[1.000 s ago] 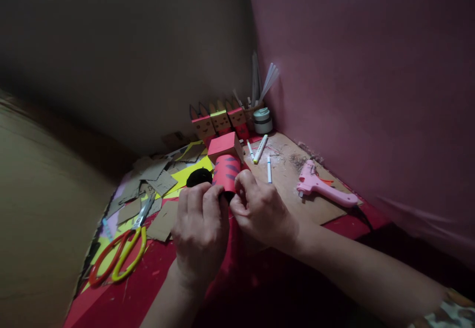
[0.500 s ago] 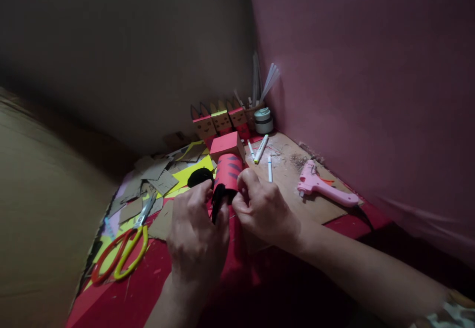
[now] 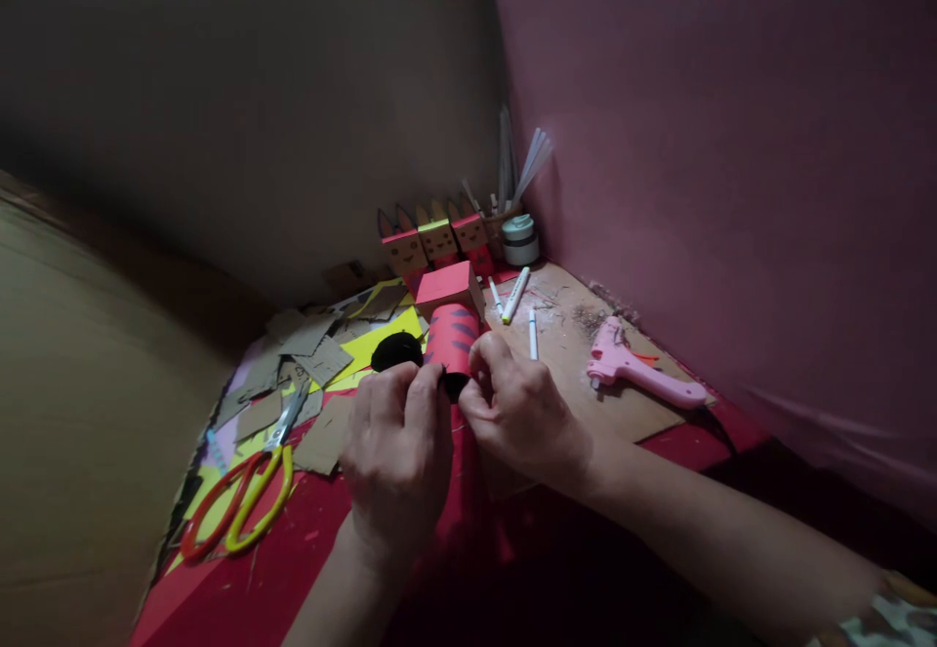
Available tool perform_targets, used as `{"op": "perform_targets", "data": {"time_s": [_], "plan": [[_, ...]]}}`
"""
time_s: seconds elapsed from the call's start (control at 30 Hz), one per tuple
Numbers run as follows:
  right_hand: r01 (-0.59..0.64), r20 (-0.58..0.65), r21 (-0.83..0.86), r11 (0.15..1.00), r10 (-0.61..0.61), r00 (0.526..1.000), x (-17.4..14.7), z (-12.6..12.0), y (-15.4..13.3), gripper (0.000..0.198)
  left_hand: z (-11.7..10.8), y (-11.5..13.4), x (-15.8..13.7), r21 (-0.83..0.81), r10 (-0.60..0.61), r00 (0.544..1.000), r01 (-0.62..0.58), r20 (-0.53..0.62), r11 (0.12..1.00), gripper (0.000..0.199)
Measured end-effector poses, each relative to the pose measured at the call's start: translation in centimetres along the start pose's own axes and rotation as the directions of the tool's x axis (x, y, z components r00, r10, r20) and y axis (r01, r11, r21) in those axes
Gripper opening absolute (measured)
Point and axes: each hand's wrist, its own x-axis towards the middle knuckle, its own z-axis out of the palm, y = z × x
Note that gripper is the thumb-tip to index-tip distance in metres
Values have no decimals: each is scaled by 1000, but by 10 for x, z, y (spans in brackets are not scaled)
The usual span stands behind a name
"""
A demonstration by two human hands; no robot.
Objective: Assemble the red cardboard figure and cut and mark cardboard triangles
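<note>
2 hands (image 3: 395, 457) w/ red tube (image 3: 449, 337); marker (image 3: 516, 295) txt illegible

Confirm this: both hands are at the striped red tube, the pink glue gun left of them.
The left hand and right hand are at the striped red tube, but the head view shows the pink glue gun right of them, not left.

Hands (image 3: 399, 447) (image 3: 523, 413) close together, fingers (image 3: 421, 401) curled
</note>
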Motion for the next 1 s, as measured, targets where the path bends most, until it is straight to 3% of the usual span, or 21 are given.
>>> {"op": "perform_targets", "data": {"time_s": [0.23, 0.33, 0.43, 0.5, 0.63, 0.73, 0.8, 0.87, 0.93, 1.0], "plan": [[-11, 1, -4, 1000, 11, 1000, 1, 2, 3, 12, 2, -6, 2, 9, 65, 997, -65, 50, 998, 16], [-24, 13, 7, 1000, 24, 1000, 0, 2, 3, 10, -6, -2, 1, -7, -6, 999, 7, 48, 1000, 28], [-63, 44, 29, 998, 61, 997, 0, 0, 2, 9, -21, 9, -5, -120, -112, 993, 107, -28, 987, 49], [-106, 92, 81, 991, 98, 991, 0, -4, 0, 9, -31, 17, -13, -250, -174, 984, 158, -43, 955, 42], [-232, 194, 193, 953, 195, 962, 5, -20, 0, 12, -36, 25, -28, -435, -256, 960, 281, 118, 855, 13], [-283, 62, 278, 918, 276, 959, 22, -28, 11, 12, -29, 26, -37, -544, -301, 904, 424, 303, 724, 13], [-343, -28, 367, 865, 379, 925, 42, -25, 23, 11, -23, 28, -44, -561, -296, 862, 496, 411, 663, 11], [-421, -27, 480, 769, 493, 870, 64, -17, 39, 23, -18, 31, -50, -516, -301, 791, 585, 533, 625, 11], [-534, 183, 614, 581, 554, 812, 82, -6, 53, 43, -12, 34, -56, -433, -321, 702, 668, 636, 605, 16], [-649, 426, 638, 413, 513, 745, 93, 3, 64, 65, -6, 36, -60, -374, -345, 649, 709, 678, 597, 18]]}}
